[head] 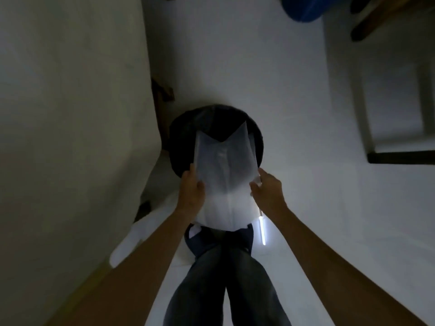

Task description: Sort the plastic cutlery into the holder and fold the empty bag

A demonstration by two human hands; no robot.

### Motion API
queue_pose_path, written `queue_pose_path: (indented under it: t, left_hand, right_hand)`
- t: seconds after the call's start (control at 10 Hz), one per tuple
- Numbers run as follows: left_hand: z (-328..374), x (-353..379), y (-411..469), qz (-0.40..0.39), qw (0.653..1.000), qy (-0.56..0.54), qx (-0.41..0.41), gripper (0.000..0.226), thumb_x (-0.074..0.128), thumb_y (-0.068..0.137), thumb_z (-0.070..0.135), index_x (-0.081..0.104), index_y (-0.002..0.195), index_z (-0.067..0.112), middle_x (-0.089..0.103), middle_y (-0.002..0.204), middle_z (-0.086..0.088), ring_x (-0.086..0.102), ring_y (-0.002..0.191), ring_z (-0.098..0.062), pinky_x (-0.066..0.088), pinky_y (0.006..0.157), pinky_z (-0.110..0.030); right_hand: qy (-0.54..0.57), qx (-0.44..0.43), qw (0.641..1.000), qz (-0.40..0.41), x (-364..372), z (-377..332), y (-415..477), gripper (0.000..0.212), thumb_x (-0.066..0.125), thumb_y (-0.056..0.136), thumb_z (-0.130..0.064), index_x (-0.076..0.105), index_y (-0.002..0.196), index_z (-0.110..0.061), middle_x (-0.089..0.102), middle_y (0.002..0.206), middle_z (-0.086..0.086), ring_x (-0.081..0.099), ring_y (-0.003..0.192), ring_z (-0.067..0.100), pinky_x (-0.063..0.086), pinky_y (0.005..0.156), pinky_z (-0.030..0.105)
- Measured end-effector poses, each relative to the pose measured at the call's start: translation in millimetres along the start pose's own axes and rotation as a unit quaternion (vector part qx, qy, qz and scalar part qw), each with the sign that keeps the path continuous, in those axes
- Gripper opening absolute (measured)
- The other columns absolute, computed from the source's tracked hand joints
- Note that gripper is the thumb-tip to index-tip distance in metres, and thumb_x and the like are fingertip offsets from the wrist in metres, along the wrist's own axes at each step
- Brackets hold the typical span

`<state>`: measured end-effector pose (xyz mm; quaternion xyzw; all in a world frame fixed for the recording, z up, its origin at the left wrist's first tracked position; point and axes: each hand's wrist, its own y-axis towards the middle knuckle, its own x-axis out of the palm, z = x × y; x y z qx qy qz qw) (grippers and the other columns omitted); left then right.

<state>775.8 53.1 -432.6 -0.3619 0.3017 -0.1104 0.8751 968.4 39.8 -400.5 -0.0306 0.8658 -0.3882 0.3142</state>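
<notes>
Hanging between the two hands, the translucent plastic bag (224, 180) is held flat and upright in front of the person, with a crease running down its middle and its far edge dipping in a V between two raised corners. The left hand (191, 189) grips the bag's left edge, thumb laid on the near face and fingers curled behind. The right hand (268, 187) pinches the right edge in the same way, so the hands are apart with the bag between them, both clamped on it.

From this view the far half of the bag overlaps the mouth of a round dark bin (181, 137) that stands on the white floor (306, 161). Below the bag are the person's legs in dark jeans (211, 290) and dark footwear (200, 241). A thin bright streak of light (262, 229) lies on the floor just right of the feet.

A large pale surface (70, 114) fills the left side; the dim light does not show what it is. A blue rounded object (303, 8) and a dark wooden piece (376, 15) sit at the far right, with a dark-edged frame (400, 156) nearer.
</notes>
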Motion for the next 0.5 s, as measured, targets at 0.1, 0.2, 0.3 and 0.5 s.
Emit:
queue_pose_path:
  t: [0.1, 0.2, 0.3, 0.5]
  left_hand:
    - [-24, 19, 43, 0.015, 1.000, 0.022, -0.007, 0.049, 0.036, 0.092, -0.004, 0.034, 0.141, 0.002, 0.046, 0.125, -0.027, 0.052, 0.108, -0.039, 0.047, 0.086, -0.035]
    - [-33, 29, 55, 0.015, 0.999, 0.034, -0.003, 0.049, 0.035, 0.092, -0.007, 0.035, 0.140, 0.001, 0.045, 0.126, -0.026, 0.050, 0.110, -0.037, 0.043, 0.089, -0.034]
    - [-37, 31, 59, 0.012, 0.999, 0.047, -0.010, 0.051, 0.034, 0.093, -0.008, 0.029, 0.143, -0.002, 0.037, 0.138, -0.027, 0.041, 0.125, -0.037, 0.031, 0.101, -0.027]
    - [7, -3, -1, -0.037, 0.998, 0.049, -0.034, 0.048, 0.036, 0.098, 0.008, 0.023, 0.142, -0.006, 0.023, 0.151, -0.021, 0.031, 0.136, -0.034, 0.029, 0.101, -0.028]
  right_hand:
    - [-0.047, 0.001, 0.999, 0.002, 27, 24, 45, 0.020, 0.048, 0.087, 0.003, 0.058, 0.104, 0.006, 0.065, 0.092, 0.025, 0.064, 0.084, 0.038, 0.050, 0.069, 0.031]
    - [-0.096, -0.003, 0.995, -0.003, 38, 31, 61, 0.021, 0.047, 0.087, 0.005, 0.058, 0.105, 0.009, 0.064, 0.096, 0.027, 0.062, 0.087, 0.039, 0.032, 0.059, 0.017]
    - [-0.156, -0.005, 0.988, -0.009, 38, 32, 71, 0.024, 0.046, 0.093, -0.003, 0.053, 0.114, 0.006, 0.056, 0.113, 0.027, 0.058, 0.094, 0.036, 0.036, 0.067, 0.019]
    - [-0.225, -0.049, 0.973, -0.018, 11, 8, 15, 0.050, 0.049, 0.094, -0.021, 0.033, 0.136, 0.000, 0.043, 0.134, 0.020, 0.046, 0.119, 0.035, 0.042, 0.098, 0.042]
